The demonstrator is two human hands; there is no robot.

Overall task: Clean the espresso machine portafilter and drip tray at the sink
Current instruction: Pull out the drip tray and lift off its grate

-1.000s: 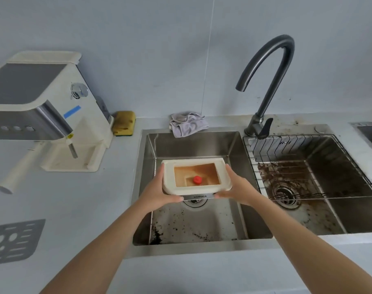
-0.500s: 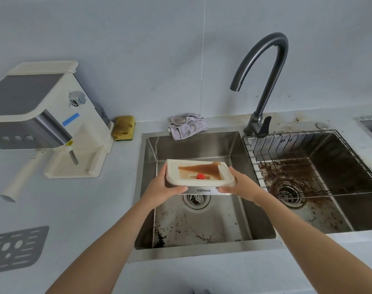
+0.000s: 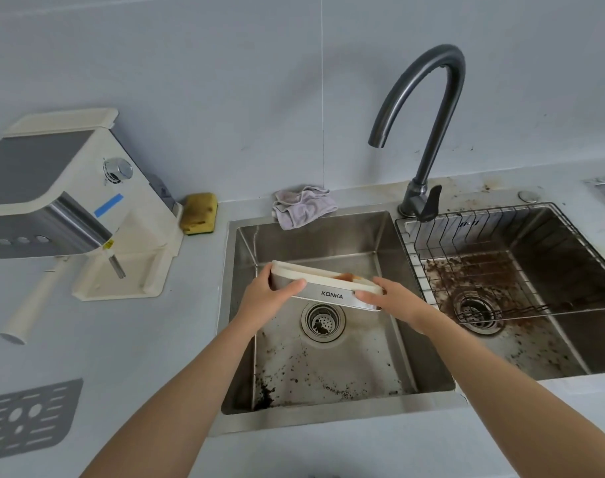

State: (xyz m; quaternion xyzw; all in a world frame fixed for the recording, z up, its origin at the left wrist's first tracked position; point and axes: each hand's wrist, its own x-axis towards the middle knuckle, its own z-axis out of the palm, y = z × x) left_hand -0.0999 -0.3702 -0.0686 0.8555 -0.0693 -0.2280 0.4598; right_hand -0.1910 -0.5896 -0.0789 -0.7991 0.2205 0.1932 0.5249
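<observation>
Two bare forearms reach in from the bottom edge, and on the pale counter to their left lies a dark grey slotted grate [image 3: 25,415], partly cut off by the frame edge. Above the speckled steel left sink basin [image 3: 311,236], the left hand [image 3: 264,300] and right hand [image 3: 389,300] grasp the two ends of the cream plastic drip tray [image 3: 328,288], whose brushed steel front reads "KONKA" in dark capitals. Each thumb lies flat across that steel front. The fingers curl round the ends and are hidden behind the tray. The tray hangs over the round perforated drain strainer [image 3: 323,320], clear of the basin floor, with its right end lower and its opening tipped away. Little of the inside shows beyond a patch of brown liquid [image 3: 345,277] at the right. Further left, the cream portafilter handle [image 3: 32,305] juts from under the cream and steel espresso machine [image 3: 63,201], with its head hidden beneath the body. The machine carries a strip of blue tape [image 3: 108,205], and a small yellow label below it is too small to read. At the back edge sit a stained yellow sponge [image 3: 199,213] and a crumpled grey cloth [image 3: 304,207]. To the right, a dark curved faucet [image 3: 428,115] rises beside a wire rack [image 3: 466,243] set in the stained right basin.
</observation>
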